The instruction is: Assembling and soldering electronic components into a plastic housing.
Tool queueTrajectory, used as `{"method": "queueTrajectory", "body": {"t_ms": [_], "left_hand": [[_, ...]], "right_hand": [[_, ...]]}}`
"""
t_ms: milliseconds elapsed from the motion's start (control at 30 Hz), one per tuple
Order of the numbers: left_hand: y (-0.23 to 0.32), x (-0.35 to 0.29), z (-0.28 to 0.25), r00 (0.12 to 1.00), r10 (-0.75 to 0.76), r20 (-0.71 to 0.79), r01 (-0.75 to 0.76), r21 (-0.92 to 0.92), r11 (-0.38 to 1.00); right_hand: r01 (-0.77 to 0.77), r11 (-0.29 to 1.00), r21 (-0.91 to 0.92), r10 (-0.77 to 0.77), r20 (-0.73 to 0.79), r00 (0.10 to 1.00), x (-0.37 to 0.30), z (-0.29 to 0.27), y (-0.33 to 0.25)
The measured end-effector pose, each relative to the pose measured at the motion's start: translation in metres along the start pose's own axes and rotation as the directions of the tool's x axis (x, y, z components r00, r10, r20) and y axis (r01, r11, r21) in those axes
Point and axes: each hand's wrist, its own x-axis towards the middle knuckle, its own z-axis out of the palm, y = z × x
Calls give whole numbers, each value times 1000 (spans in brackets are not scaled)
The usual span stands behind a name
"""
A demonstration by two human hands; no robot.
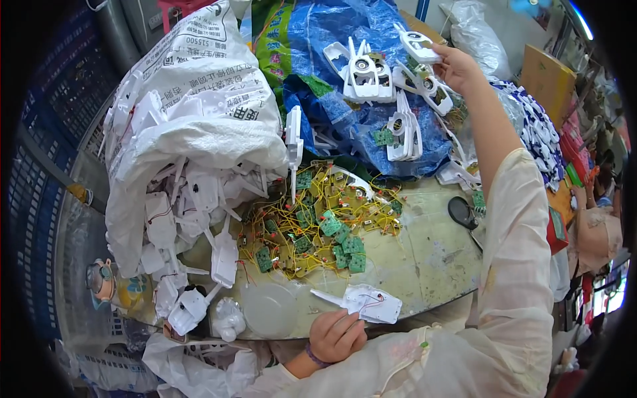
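At the near edge of the worktop [424, 265], the left hand [336, 336] curls its fingers around a white plastic housing [369, 303], pinning it flat at the rim, probably so it stays put while the other arm works. Behind it, toward the middle, lies a heap of green circuit boards [318, 225] tangled in yellow wire. At the far edge, the right hand [456, 66] pinches another white housing piece [418, 46] above the stack on the blue sack [345, 126], fingers closed on it.

White plastic shells [369, 302], [419, 45] in-hand
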Motion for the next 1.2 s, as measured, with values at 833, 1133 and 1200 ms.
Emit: {"method": "queueTrajectory", "body": {"t_ms": [833,1133,1200], "left_hand": [[-8,128,-49,827,-563,-5,336,-797,501],[12,126,-17,837,-482,257,390,-900,197],[20,133,-4,798,-525,296,426,-893,144]], "right_hand": [[-543,761,355,68,789,611,-282,-10,95],[-570,776,271,145,802,579,-346,-62,132],[-416,861,293,97,707,700,-349,-72,124]]}}
